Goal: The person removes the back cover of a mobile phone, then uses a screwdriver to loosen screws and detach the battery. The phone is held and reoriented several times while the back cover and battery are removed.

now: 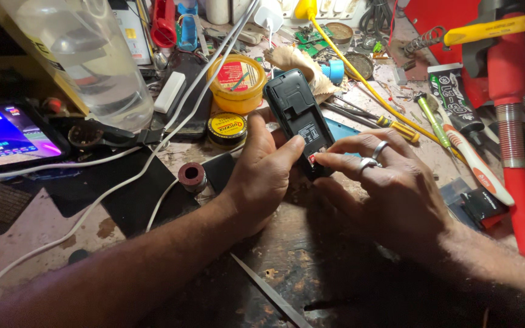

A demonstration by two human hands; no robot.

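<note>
A small black phone [296, 112] lies tilted on its face with its back cover off, near the middle of a cluttered workbench. My left hand [261, 173] cups it from the left, thumb laid across its lower part. My right hand [390, 188], wearing two rings, comes from the right. Its thumb and forefinger pinch a tiny red and white card [312, 159] at the phone's lower end.
A lit tablet [7, 136] sits far left under a clear plastic jug [86, 54]. White cables [123, 182] cross the bench. A yellow tub [237, 82], a small black tin [226, 129], screwdrivers [396, 126], a red tool [511, 121] and metal tweezers [271, 294] lie around.
</note>
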